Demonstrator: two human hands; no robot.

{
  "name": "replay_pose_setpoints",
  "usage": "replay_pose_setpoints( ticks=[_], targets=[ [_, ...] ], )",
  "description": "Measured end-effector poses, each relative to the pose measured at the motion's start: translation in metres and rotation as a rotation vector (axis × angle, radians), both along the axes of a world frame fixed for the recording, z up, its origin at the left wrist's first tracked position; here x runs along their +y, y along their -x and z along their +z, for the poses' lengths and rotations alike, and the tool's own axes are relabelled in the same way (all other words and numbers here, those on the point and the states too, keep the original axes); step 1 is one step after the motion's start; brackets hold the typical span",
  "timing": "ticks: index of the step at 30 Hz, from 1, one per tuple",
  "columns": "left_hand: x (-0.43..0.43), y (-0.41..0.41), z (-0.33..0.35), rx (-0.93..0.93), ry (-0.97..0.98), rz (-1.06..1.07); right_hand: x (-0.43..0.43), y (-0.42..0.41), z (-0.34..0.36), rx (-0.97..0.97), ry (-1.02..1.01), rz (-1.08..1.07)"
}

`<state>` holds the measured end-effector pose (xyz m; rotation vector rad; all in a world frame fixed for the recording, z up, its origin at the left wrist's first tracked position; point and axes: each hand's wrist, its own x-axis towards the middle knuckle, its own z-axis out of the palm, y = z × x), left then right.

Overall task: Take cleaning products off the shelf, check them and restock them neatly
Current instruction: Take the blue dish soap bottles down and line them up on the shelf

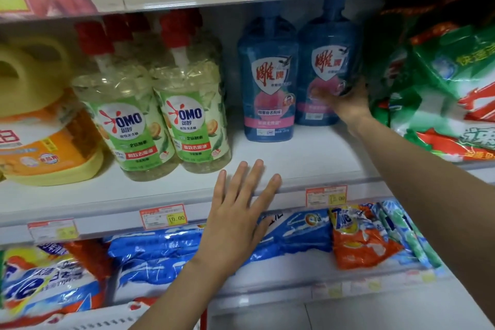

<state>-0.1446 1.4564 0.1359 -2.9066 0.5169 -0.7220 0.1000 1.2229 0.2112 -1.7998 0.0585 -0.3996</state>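
Blue plastic marks the thing in hand: the right blue bottle (328,61) appears to stand on the white shelf (308,153) at about two o'clock from the frame's middle. Its twin, the left blue bottle (267,80), is just beside it at nine o'clock and sits a little nearer the front edge. The right hand (345,98) grips the right blue bottle low down, thumb across the label and fingers curled round the side that faces the green detergent bags (442,83) at three o'clock. The left hand (241,211) is at six o'clock, spread with fingers straight and apart, tips at the shelf's front lip; I cannot tell whether they press on it. The OMO bottles (192,120) stand at nine o'clock.

The step looks like moving this one bottle at the shelf, either drawing it off for checking or seating it back; the view does not settle which. Headroom under the upper shelf looks tight, so the next move probably calls for a slide toward six o'clock rather than a lift. If it is being restocked, it should finish level with its twin, label forward.
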Motion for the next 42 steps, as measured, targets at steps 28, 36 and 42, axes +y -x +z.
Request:
replay_pose_setpoints(
  ticks=[28, 36, 42],
  targets=[
    [-0.009, 0.025, 0.029, 0.173, 0.386, -0.161, -0.035, 0.170, 0.068, 0.093, 0.044, 0.057],
    [-0.062, 0.076, 0.093, 0.695, 1.524, -0.248, -0.015, 0.271, 0.059, 0.256, -0.193, 0.214],
    [-0.062, 0.134, 0.054, 0.813, 1.554, -0.035, 0.002, 0.358, -0.010, 0.362, -0.327, 0.184]
  ],
)
